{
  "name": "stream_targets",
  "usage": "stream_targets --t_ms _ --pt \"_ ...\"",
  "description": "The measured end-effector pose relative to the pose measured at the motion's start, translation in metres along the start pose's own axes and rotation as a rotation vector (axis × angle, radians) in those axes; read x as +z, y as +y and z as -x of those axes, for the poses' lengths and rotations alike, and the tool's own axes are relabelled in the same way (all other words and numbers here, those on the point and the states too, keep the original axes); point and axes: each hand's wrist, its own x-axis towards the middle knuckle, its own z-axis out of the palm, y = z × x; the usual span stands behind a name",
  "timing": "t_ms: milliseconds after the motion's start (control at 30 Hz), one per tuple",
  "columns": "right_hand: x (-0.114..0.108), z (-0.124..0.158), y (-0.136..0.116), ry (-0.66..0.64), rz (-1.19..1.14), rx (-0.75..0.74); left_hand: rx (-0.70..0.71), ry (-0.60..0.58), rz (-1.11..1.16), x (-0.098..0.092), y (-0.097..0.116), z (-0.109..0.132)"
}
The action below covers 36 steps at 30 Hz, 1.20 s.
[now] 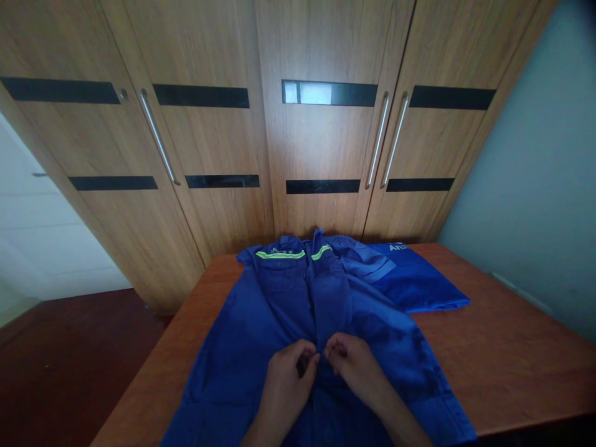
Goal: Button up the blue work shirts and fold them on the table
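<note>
A dark blue work jacket (279, 310) lies spread front side up, its collar at the far end and yellow-green reflective strips across the chest. My left hand (289, 375) is closed at the jacket's front opening, thumb and fingertips pinched on the cloth edge. Just to the right of it, my right hand (354, 367) is closed in a pinch on the other side of the same opening. The fingertips of both hands almost meet. Whether a button is between them is too small to tell.
The jacket lies on a reddish-brown wooden table (503, 354). A brighter blue folded cloth item (419, 282) with white lettering lies at the far right, partly under a sleeve. Behind stands a wooden wardrobe (223, 143) with metal handles; a pale wall (535, 186) borders the right side.
</note>
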Motion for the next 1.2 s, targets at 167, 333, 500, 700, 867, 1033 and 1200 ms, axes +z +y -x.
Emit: stream_targets --t_ms 167,333,500,700,867,1033,1200 --pt "-0.014 -0.002 -0.014 0.133 0.547 -0.040 -0.025 -0.053 -0.076 -0.013 0.008 -0.005" --pt "-0.014 -0.027 -0.053 0.219 0.667 -0.183 0.082 0.045 -0.305 -0.037 0.027 -0.044" --pt "-0.002 -0.064 -0.057 0.041 0.896 -0.069 0.060 -0.060 -0.506 -0.029 0.026 -0.096" --pt "-0.005 -0.079 -0.038 0.007 0.913 -0.010 -0.007 -0.114 -0.491 -0.005 -0.007 -0.112" --pt "-0.010 -0.085 -0.016 0.117 0.755 -0.025 -0.026 -0.129 -0.362 -0.011 -0.022 -0.108" --pt "-0.021 -0.098 -0.003 0.072 0.005 -0.071 -0.019 -0.097 0.030 -0.019 -0.017 -0.110" --pt "-0.026 -0.096 -0.013 0.008 -0.502 0.032 -0.051 -0.030 0.331 -0.017 -0.015 -0.113"
